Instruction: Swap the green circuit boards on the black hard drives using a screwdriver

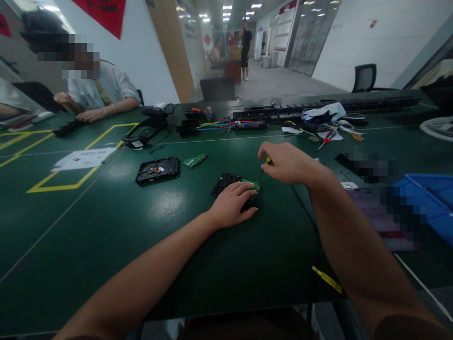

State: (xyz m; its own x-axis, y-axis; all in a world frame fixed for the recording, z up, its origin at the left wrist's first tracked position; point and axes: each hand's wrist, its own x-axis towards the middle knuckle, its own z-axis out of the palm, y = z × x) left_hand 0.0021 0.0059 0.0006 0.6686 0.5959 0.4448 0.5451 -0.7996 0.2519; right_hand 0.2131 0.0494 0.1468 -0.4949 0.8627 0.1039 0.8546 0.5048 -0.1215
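Note:
A black hard drive [226,181] lies on the green table in front of me, a green circuit board [256,185] showing at its right side. My left hand [234,204] rests over the drive and steadies it, fingers across the board and thumb at the near edge. In my right hand [286,163], closed around its yellow and black handle, is a screwdriver [268,161]. Its thin shaft slants down to the board's right edge; the tip's exact contact is hard to make out. Left of these lie a second hard drive [158,171] and a loose green circuit board [195,161].
Cables and tools [226,125] line the table's far side, with a red screwdriver [329,137] and a white glove [324,113] to the right. A blue bin [428,198] stands at right. A co-worker [106,89] sits at the far left. A yellow strip [327,279] lies near the front edge.

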